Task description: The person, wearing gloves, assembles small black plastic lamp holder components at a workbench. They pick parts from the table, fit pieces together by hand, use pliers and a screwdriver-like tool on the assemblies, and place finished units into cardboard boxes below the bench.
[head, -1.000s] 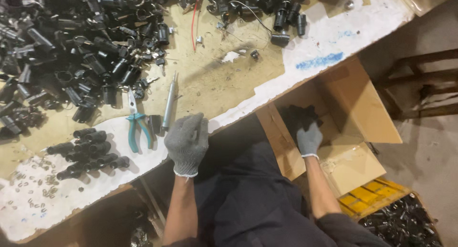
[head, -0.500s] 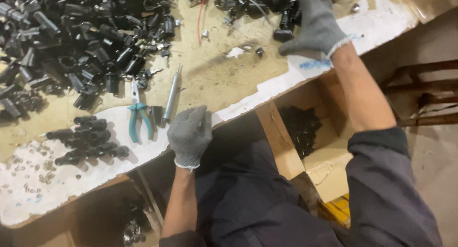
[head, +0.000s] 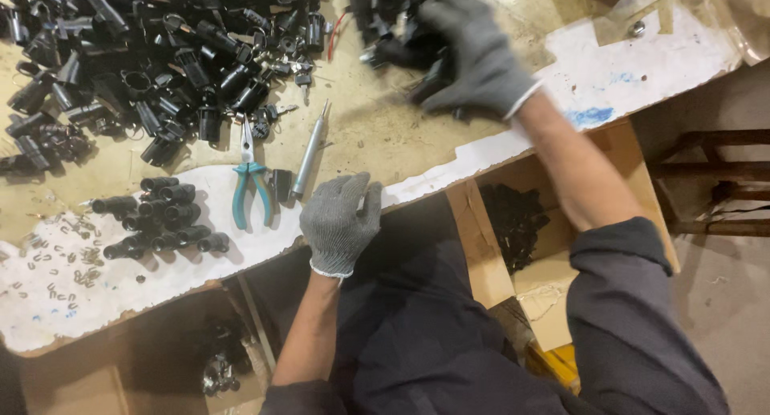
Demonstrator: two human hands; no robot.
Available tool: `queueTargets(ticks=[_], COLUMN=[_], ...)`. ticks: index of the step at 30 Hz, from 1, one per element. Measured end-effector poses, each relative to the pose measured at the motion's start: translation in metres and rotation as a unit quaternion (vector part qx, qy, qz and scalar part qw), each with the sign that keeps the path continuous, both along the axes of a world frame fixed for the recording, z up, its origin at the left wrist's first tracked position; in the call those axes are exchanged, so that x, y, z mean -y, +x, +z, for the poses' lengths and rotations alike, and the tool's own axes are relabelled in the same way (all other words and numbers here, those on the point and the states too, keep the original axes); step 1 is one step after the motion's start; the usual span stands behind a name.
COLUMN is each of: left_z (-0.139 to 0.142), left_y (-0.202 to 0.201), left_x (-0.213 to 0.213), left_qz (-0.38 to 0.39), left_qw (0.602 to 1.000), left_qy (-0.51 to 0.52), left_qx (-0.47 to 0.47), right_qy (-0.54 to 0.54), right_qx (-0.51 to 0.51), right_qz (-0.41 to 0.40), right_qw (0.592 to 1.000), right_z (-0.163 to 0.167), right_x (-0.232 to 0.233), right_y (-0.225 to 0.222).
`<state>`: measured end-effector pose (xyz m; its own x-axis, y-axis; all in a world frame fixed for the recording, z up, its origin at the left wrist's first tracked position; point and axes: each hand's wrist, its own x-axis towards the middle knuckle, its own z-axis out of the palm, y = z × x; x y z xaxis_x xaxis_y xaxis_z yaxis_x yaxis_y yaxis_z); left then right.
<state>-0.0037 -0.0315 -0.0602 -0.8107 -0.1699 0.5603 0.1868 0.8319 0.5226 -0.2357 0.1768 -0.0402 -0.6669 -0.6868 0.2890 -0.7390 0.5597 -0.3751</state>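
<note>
Hands in grey knit gloves, both over a worn bench (head: 417,154). Left hand (head: 341,222) lies palm down on the bench edge at 6 o'clock of centre, fingers loosely curled and relaxed, grasping nothing that shows.

Right hand (head: 473,58) is at 1 o'clock, arm stretched across the bench, fingers curled down over a clump of black parts (head: 401,50) at the near edge of a small heap. Motion blur there; whether the fingers have closed on any piece cannot be told.

Large pile (head: 160,54) of black cylindrical parts covers the bench from 10 to 12 o'clock. Nearer the edge, at 9 o'clock of the left hand, a smaller group of black tubes (head: 160,218) lies in rough rows. Pliers (head: 250,186) with teal grips lie between that group and the left hand, jaws pointing to 12 o'clock. Metal rod tool (head: 311,154) lies just beside the pliers, at 11 o'clock of the left hand, tilted toward 1 o'clock. Small metal clips (head: 56,259) are scattered at 8 o'clock.

Below the bench edge, at 4 o'clock, an open cardboard box (head: 489,255) holds more black parts.
</note>
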Motion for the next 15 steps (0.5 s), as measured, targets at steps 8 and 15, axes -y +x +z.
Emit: queueTargets(ticks=[8, 15], left_z=[-0.003, -0.003], left_y=[0.002, 0.003], left_x=[-0.002, 0.002], left_qz=[0.012, 0.009], left_qw=[1.000, 0.999], left_qy=[-0.028, -0.029], left_qx=[0.001, -0.009], right_qy=[0.013, -0.042], right_qx=[-0.072, -0.030], right_qz=[-0.028, 0.012], right_qw=[0.997, 0.999], right_z=[0.004, 0.011], right_x=[0.060, -0.014], right_y=[0.035, -0.014])
